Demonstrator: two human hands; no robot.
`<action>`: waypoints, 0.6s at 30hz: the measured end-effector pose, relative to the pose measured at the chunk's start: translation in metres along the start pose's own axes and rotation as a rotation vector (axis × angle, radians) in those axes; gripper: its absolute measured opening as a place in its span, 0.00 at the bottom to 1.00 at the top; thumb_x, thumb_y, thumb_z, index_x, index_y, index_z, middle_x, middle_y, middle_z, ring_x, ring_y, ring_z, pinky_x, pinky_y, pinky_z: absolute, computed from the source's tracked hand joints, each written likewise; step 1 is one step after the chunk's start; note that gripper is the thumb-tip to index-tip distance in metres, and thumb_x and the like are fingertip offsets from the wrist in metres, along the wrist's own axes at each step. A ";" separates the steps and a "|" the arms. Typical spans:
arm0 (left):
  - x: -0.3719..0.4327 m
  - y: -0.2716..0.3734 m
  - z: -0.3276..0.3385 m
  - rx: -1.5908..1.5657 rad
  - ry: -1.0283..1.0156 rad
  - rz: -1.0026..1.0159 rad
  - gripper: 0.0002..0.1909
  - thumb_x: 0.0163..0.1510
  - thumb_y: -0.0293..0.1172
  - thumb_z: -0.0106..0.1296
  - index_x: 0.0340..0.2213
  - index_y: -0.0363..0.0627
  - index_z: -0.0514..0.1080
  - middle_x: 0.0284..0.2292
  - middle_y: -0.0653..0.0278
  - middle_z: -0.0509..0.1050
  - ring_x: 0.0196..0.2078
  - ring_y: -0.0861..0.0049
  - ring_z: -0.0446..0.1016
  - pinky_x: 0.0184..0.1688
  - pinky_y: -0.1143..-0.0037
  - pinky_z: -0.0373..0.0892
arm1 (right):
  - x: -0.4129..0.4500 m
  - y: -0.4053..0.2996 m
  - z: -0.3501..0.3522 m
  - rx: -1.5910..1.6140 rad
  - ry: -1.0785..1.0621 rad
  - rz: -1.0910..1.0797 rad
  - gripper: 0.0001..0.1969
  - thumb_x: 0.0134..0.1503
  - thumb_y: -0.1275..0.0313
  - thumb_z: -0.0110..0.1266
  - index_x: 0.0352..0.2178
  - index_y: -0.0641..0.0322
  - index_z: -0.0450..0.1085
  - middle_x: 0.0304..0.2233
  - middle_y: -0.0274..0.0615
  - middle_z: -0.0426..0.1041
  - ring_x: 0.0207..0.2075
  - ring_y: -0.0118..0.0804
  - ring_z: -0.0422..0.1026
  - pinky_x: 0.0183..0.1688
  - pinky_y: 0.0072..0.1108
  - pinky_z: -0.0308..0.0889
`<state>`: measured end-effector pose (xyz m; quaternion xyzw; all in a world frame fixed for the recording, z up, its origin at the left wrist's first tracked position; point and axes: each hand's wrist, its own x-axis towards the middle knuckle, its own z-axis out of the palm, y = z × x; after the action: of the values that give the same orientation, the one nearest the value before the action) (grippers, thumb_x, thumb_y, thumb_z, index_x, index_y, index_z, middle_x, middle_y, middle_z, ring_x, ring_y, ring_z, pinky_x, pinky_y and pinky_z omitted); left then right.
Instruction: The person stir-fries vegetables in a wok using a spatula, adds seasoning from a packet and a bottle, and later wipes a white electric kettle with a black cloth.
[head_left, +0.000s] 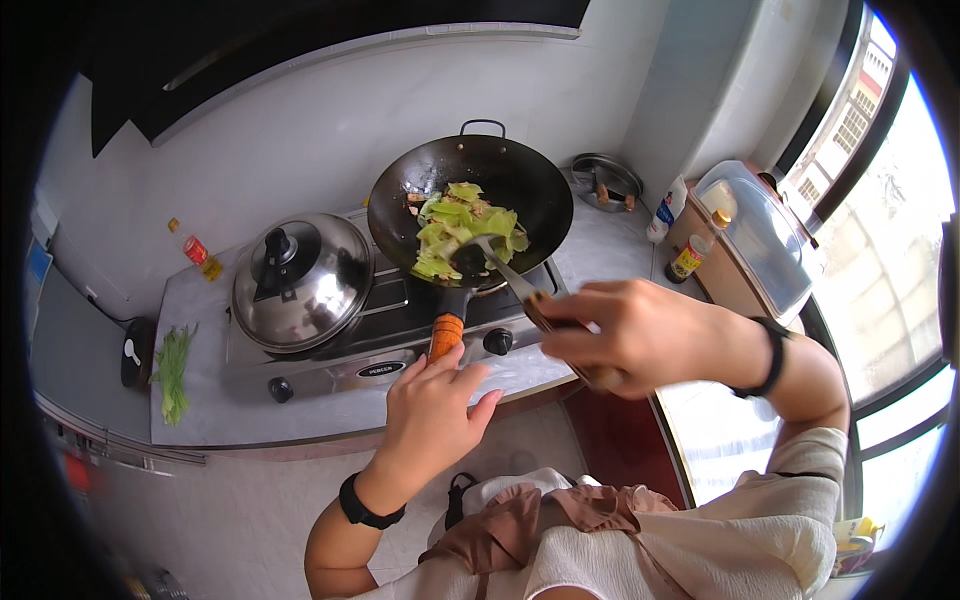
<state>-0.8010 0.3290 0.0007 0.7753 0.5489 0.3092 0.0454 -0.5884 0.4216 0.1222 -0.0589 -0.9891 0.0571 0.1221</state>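
A dark wok (544, 184) stands on the right burner, with sliced green vegetable pieces (480, 217) and small browned bits inside. My right hand (615, 337) is closed around the handle of a metal spatula (514, 281), whose blade rests among the pieces on the near side. At the wok's orange-brown wooden handle (447, 334) is my left hand (439, 405). Its fingertips touch the near end, while the thumb and fingers are spread and not wrapped around it. A steel domed lid (307, 315) covers the left side of the gas stove (420, 360).
Left of the stove are an oil bottle (196, 251) and green stalks (174, 375). A metal lid (611, 180), a white packet (667, 210), a sauce bottle (694, 251) and a box with a clear cover (757, 232) stand right. A range hood (337, 45) overhangs the stove.
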 end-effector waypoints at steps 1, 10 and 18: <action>0.000 0.000 0.003 -0.010 0.019 0.021 0.14 0.45 0.38 0.58 0.31 0.42 0.73 0.30 0.49 0.76 0.40 0.59 0.75 0.46 0.63 0.68 | 0.002 0.018 0.015 -0.043 0.059 0.012 0.15 0.39 0.78 0.56 0.34 0.65 0.71 0.34 0.49 0.74 0.28 0.45 0.73 0.29 0.25 0.71; -0.002 -0.001 -0.007 -0.013 0.008 0.006 0.15 0.45 0.38 0.58 0.31 0.41 0.73 0.32 0.49 0.76 0.43 0.59 0.73 0.48 0.61 0.66 | 0.028 0.111 -0.053 0.033 0.758 0.901 0.10 0.46 0.70 0.57 0.27 0.69 0.71 0.17 0.47 0.73 0.20 0.36 0.75 0.26 0.22 0.71; 0.000 -0.005 -0.002 -0.070 0.018 0.017 0.14 0.45 0.38 0.58 0.31 0.41 0.73 0.33 0.48 0.76 0.41 0.59 0.74 0.46 0.63 0.68 | -0.014 0.169 0.056 0.993 1.232 0.773 0.11 0.52 0.74 0.55 0.35 0.74 0.68 0.30 0.47 0.73 0.28 0.35 0.75 0.34 0.22 0.75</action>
<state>-0.8063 0.3306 0.0007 0.7749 0.5315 0.3358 0.0650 -0.5718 0.5806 0.0432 -0.3499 -0.5194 0.4759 0.6175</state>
